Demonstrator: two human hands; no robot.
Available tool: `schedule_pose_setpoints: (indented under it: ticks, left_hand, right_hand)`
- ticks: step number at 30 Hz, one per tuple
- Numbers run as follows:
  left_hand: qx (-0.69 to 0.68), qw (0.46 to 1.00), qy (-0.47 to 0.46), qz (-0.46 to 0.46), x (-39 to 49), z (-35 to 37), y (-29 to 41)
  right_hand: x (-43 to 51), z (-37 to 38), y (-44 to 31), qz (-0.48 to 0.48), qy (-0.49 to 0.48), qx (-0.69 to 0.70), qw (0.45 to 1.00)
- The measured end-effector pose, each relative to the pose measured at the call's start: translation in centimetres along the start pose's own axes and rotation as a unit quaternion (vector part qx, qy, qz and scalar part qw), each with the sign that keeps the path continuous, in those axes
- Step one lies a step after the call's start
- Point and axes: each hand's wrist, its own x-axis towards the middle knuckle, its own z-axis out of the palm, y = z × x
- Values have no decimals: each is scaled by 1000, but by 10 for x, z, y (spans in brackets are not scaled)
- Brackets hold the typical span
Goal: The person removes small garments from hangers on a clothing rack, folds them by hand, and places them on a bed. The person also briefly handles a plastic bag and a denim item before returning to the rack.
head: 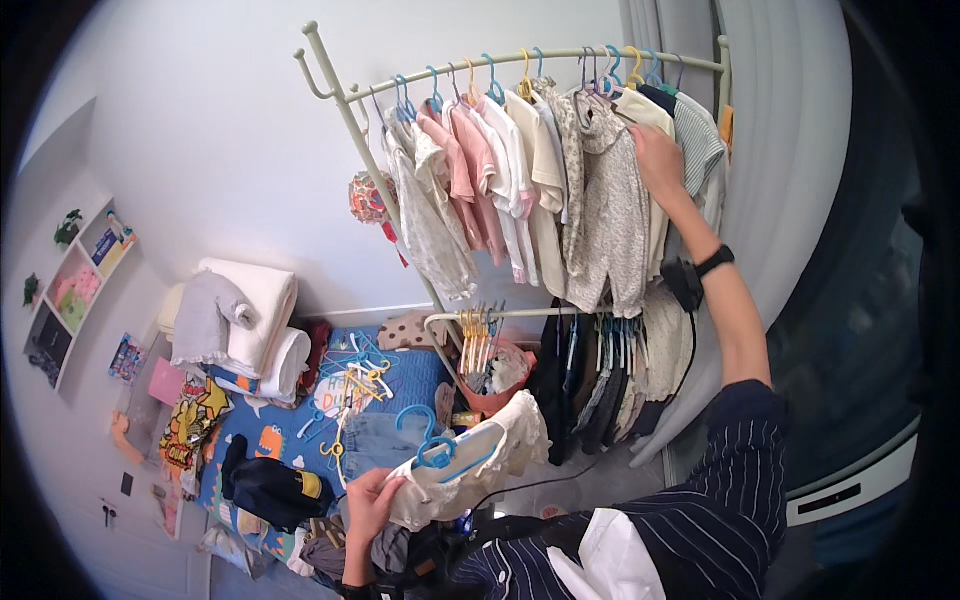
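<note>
My left hand (369, 504) pinches the edge of a cream lace-trimmed top (457, 480), which hangs tilted on a blue plastic hanger (427, 442) low in front of me. Up at the clothes rack, my right hand (660, 161) grips the shoulder of a grey-patterned garment with a ruffled collar (611, 202). Its fingertips are partly hidden against the fabric. Right behind that hand hangs a cream top (646, 109), and to its right a striped short-sleeved shirt (697, 139). A black strap with a small dark device (682, 283) sits on my right wrist.
The green metal rack's upper rail (555, 54) carries several garments. Trousers (611, 390) hang from a lower rail (517, 313), near a pink basket (491, 401). Loose hangers (360, 375) and a navy garment (277, 487) lie on the blue bed. A dark cable (540, 486) crosses below.
</note>
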Motion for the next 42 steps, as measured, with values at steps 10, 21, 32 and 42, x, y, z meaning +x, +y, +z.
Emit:
schedule_pose_setpoints:
  ticks: [10,21,32,42]
  left_hand:
    - [3,996,74,-52,-27,-6,-5]
    - [39,994,73,-69,-34,-4,-13]
    - [22,999,8,-44,-9,9,-4]
    - [-47,998,14,-37,13,12,-6]
  right_hand:
    - [42,93,-13,-6,-130,-159,979]
    - [-35,111,-17,-21,-62,-34,997]
    - [-257,112,11,-60,-753,-162,635]
    - [-72,26,27,97,175,-39,979]
